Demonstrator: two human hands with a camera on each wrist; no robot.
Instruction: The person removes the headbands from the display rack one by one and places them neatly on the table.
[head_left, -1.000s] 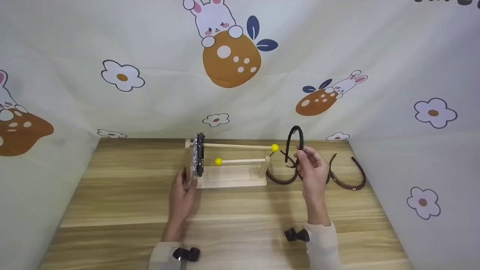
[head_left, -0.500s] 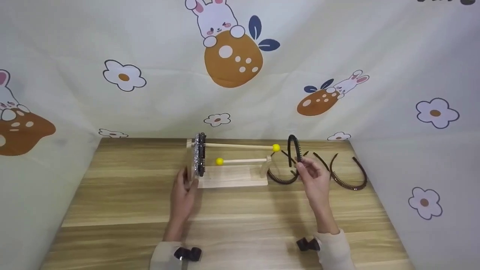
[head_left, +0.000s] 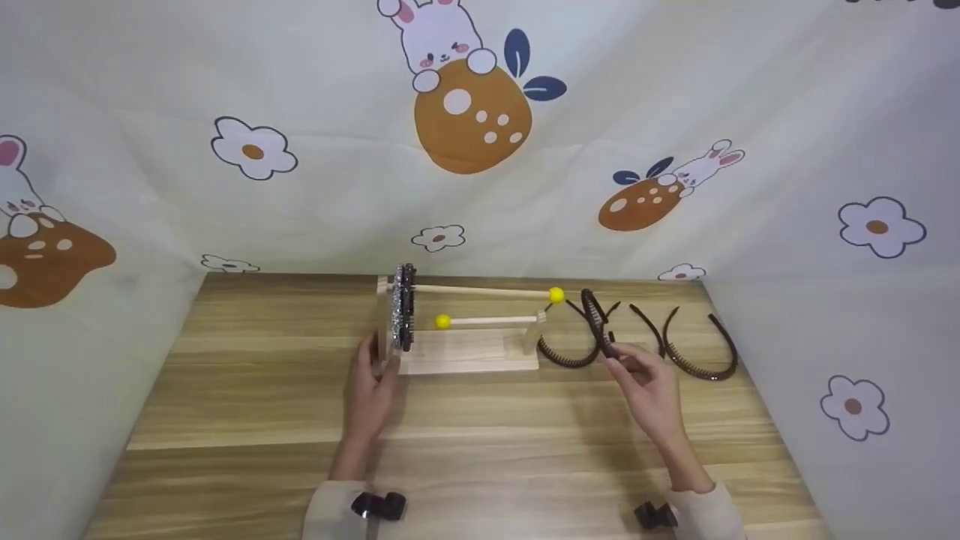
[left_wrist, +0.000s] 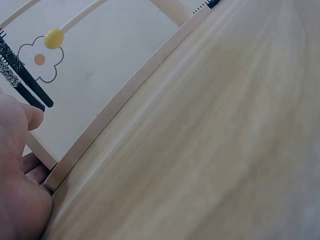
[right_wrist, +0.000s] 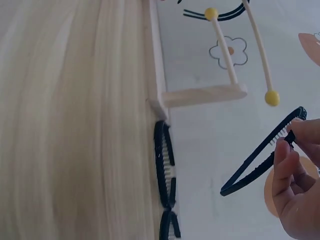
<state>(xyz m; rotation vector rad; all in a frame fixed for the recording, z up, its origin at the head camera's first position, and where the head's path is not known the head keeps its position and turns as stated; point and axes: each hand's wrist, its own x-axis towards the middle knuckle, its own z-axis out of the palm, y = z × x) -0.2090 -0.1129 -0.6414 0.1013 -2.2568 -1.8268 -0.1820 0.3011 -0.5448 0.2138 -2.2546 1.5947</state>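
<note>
A pale wooden stand (head_left: 457, 364) has an upper rod (head_left: 480, 291) and a lower rod (head_left: 491, 320), each tipped with a yellow ball. A silver glittery headband (head_left: 398, 315) and a dark one (head_left: 409, 315) hang at the left end of the upper rod. My left hand (head_left: 369, 394) grips the foot of the stand's left upright; some fingers are hidden behind the wood. Right of the stand, my right hand (head_left: 649, 390) pinches one end of a black toothed headband (right_wrist: 250, 176), which is tilted beyond the upper rod's yellow ball.
Several headbands lie on the wood-grain table (head_left: 465, 450): a dark toothed one (head_left: 574, 364) beside the stand's right end, another (head_left: 646, 322) behind my right hand, and a brown one (head_left: 701, 373) near the right edge. A printed cloth (head_left: 337, 210) rises behind the table.
My right hand has moved right and lower with the black headband, which has turned from an upright arch to a slanted, edge-on position. My left hand keeps its place on the stand.
</note>
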